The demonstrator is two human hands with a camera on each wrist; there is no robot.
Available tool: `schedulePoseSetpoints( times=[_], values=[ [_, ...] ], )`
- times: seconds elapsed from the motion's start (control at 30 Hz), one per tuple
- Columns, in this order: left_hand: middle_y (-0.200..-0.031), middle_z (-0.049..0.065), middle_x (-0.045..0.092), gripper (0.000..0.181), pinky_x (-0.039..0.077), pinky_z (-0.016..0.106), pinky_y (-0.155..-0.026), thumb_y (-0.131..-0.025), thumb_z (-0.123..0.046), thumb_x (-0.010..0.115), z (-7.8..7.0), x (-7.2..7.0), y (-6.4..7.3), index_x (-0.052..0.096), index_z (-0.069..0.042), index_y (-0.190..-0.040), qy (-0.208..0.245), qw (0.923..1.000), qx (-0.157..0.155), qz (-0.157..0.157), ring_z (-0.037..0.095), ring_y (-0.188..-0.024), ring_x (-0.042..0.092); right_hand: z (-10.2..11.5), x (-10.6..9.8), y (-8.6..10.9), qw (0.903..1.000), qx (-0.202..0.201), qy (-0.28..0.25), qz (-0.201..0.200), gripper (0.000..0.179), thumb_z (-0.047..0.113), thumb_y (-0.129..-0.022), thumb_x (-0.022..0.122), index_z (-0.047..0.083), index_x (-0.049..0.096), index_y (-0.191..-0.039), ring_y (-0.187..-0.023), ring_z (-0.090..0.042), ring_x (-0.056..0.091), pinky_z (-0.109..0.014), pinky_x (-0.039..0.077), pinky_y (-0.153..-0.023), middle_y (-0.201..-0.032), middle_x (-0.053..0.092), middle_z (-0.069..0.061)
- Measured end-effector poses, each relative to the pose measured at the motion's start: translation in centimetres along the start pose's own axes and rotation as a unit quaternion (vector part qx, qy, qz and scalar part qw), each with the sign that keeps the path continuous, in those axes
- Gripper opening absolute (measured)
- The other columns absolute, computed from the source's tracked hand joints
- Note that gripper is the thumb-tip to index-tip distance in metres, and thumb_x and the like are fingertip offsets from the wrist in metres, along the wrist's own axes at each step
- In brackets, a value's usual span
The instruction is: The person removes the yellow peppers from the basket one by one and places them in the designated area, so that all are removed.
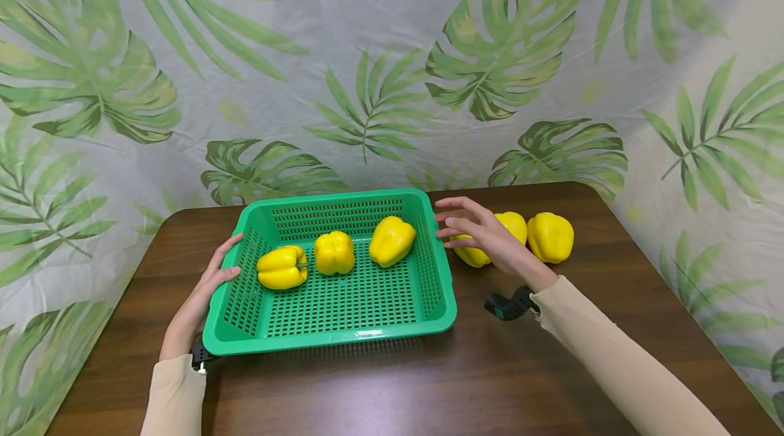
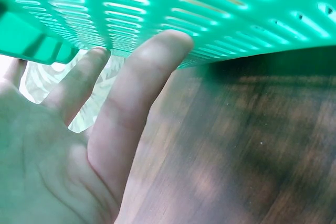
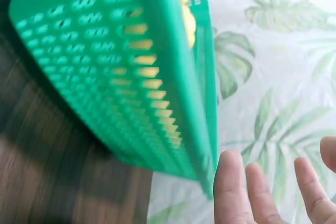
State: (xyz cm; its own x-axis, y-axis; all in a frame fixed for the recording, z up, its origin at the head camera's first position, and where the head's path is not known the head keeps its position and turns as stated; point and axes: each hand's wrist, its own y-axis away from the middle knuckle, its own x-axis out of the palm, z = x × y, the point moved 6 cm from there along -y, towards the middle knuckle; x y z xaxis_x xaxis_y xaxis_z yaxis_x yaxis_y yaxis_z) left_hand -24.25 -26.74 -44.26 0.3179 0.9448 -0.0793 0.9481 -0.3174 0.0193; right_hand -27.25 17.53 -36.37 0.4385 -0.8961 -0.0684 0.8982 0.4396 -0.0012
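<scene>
A green plastic basket (image 1: 343, 335) with slotted walls sits on the table, holding three yellow bell peppers: one lying on its side (image 1: 282, 268), one in the middle (image 1: 334, 253) and one at the right (image 1: 392, 241). My left hand (image 1: 199, 296) is at the basket's left side; in the left wrist view its extended thumb and fingers (image 2: 139, 85) reach the slotted wall. Just beyond the right rim, my right hand (image 1: 490, 235) has its fingers spread and holds nothing. Those fingers (image 3: 231, 187) stand beside the rim in the right wrist view.
Behind the right hand are more yellow bell peppers, one (image 1: 551, 237) in full view and others (image 1: 513, 224) partly hidden by the hand. The brown wooden table (image 1: 343, 395) ends at a leaf-patterned cloth (image 1: 392, 28) at the back and sides.
</scene>
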Motion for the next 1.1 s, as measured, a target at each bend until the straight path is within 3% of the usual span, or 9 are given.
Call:
schedulePoseSetpoints(
  times=[0.17,0.57,0.8,1.1],
  values=[
    [-0.153,0.020,-0.002,0.055,0.052,0.039,-0.080,-0.103,-0.022,0.032,0.0,0.0,0.0,0.011,-0.033,-0.153,0.000,1.0000,-0.001,0.000,0.013,-0.108,0.052,0.6,1.7,-0.7,0.9999,0.000,0.007,0.013,0.045,0.015,-0.102,0.045,-0.002,0.033,-0.142,-0.114,-0.045,0.051,-0.044,0.048,-0.090,-0.137,0.038,-0.029],
    [-0.154,0.020,-0.003,0.055,0.052,0.040,-0.080,-0.103,-0.022,0.033,0.0,0.0,-0.2,0.012,-0.034,-0.153,0.003,1.0000,-0.001,0.000,0.014,-0.108,0.053,0.9,5.5,-2.4,0.9989,0.026,-0.009,0.037,0.043,0.013,-0.100,0.049,0.007,0.038,-0.141,-0.116,-0.049,0.047,-0.047,0.046,-0.091,-0.142,0.034,-0.028],
    [-0.153,0.021,-0.002,0.055,0.052,0.041,-0.079,-0.103,-0.021,0.033,0.0,-0.1,-0.1,0.013,-0.034,-0.153,0.015,0.9999,0.000,0.000,0.015,-0.107,0.055,0.6,6.7,-2.8,0.9983,0.052,0.006,0.027,0.044,0.014,-0.101,0.047,0.009,0.034,-0.143,-0.114,-0.046,0.050,-0.054,0.041,-0.095,-0.140,0.033,-0.028],
    [-0.153,0.023,0.000,0.055,0.052,0.041,-0.079,-0.103,-0.020,0.032,0.0,0.0,-0.1,0.012,-0.034,-0.153,0.016,0.9999,0.004,0.003,0.016,-0.106,0.055,-0.5,7.3,-3.2,0.9962,0.082,0.024,0.017,0.052,0.016,-0.100,0.049,0.012,0.027,-0.147,-0.116,-0.045,0.048,-0.048,0.044,-0.095,-0.147,0.023,-0.024]
  ],
)
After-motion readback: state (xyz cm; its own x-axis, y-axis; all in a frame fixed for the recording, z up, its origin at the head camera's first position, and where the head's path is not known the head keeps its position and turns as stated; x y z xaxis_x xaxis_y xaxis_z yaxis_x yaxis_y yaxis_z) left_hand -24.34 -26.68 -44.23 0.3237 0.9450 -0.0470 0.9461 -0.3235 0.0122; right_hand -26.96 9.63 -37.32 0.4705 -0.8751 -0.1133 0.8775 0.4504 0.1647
